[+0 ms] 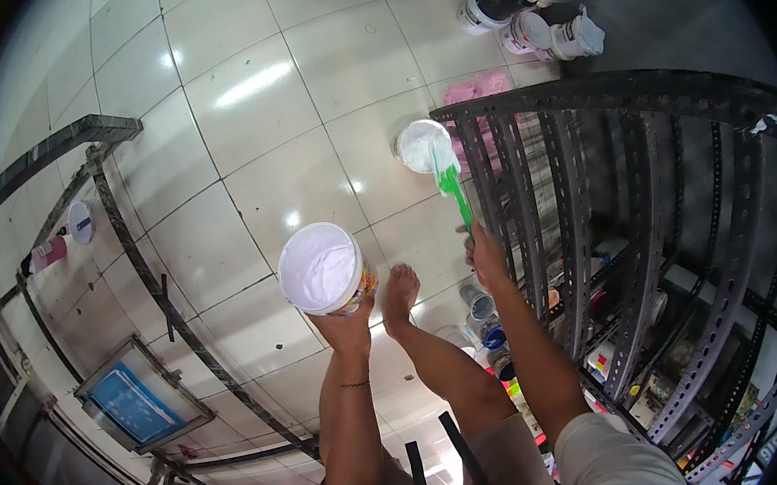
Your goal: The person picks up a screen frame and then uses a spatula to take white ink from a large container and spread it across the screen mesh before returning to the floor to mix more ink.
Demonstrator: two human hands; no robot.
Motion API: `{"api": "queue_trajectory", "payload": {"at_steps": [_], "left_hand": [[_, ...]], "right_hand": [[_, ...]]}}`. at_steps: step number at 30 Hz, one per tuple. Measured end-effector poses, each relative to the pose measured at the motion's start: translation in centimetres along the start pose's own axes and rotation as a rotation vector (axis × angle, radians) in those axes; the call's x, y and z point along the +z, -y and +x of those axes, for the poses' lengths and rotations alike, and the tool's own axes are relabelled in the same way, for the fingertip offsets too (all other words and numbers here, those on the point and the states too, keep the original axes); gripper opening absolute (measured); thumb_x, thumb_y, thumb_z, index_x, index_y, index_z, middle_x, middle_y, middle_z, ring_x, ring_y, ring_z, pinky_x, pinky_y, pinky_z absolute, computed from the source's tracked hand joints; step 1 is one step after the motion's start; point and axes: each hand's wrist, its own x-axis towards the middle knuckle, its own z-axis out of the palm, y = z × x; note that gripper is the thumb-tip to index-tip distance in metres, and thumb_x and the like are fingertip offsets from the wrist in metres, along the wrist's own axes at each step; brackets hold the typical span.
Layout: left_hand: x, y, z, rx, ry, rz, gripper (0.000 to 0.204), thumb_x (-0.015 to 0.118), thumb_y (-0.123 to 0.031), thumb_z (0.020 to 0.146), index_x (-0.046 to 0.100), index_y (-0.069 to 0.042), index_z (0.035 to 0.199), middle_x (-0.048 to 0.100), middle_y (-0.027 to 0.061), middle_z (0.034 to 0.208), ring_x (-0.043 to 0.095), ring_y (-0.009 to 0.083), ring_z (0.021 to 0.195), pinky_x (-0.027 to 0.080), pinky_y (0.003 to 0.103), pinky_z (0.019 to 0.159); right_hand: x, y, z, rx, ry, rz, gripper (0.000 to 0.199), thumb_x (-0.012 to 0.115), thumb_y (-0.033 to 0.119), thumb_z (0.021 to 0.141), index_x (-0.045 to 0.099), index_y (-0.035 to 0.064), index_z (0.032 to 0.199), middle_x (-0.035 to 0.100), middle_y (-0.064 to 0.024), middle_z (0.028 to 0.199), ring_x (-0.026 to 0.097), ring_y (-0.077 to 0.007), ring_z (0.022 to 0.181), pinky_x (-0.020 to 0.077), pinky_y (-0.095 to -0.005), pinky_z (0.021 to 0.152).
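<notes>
My left hand is closed round the lower side of a white plastic tub, whose open mouth tilts toward me. Pale lilac paste fills it. My right hand grips the green handle of a spatula. White paste smears the spatula's far end, which reaches over a second open tub holding white paste. Whether the blade touches that paste, I cannot tell. The second tub stands beside the corner of a black metal rack.
The black slotted metal rack fills the right side, with several containers on its lower shelves. Pink cloth or plastic lies behind its corner. White buckets and a person stand at the far right. A framed blue screen leans at the left by a metal frame.
</notes>
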Motion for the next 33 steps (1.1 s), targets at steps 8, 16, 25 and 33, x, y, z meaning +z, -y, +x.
{"api": "queue_trajectory", "payload": {"at_steps": [8,16,25,33], "left_hand": [[0.9,-2.7,-0.1,-0.071,0.032,0.098,0.095,0.081,0.005,0.061,0.027,0.002,0.138,0.045,0.0177,0.134,0.050,0.0279,0.125,0.042,0.042,0.107],[0.4,-0.7,-0.5,-0.047,0.030,0.026,0.098,0.081,0.004,0.061,0.024,0.002,0.139,0.042,0.0186,0.137,0.049,0.0287,0.125,0.041,0.042,0.108],[0.1,-8.3,-1.3,0.152,-0.018,0.307,0.089,0.087,-0.007,0.056,0.039,0.005,0.130,0.055,0.0171,0.122,0.057,0.0262,0.113,0.046,0.038,0.097],[0.0,-25.9,-3.8,0.494,-0.038,0.357,0.071,0.085,-0.008,0.053,0.054,0.004,0.116,0.063,0.0137,0.106,0.063,0.0252,0.099,0.050,0.035,0.087]], "right_hand": [[4.0,-3.3,4.6,0.373,-0.036,0.638,0.036,0.053,0.041,0.098,0.055,0.0071,0.089,0.029,0.0058,0.055,0.027,-0.0072,0.044,0.0215,-0.0236,0.040],[-0.2,-5.8,-0.2,0.466,-0.110,0.515,0.036,0.054,0.041,0.098,0.055,0.0076,0.084,0.028,0.0050,0.054,0.025,-0.0074,0.042,0.0201,-0.0241,0.039],[0.0,2.8,-10.6,0.248,0.010,0.436,0.040,0.048,0.043,0.101,0.059,0.0040,0.098,0.032,0.0055,0.060,0.031,-0.0061,0.050,0.0239,-0.0226,0.043],[1.4,20.5,-29.1,0.009,0.487,0.656,0.044,0.045,0.041,0.103,0.054,-0.0003,0.117,0.035,0.0046,0.069,0.034,-0.0052,0.061,0.0301,-0.0222,0.053]]}}
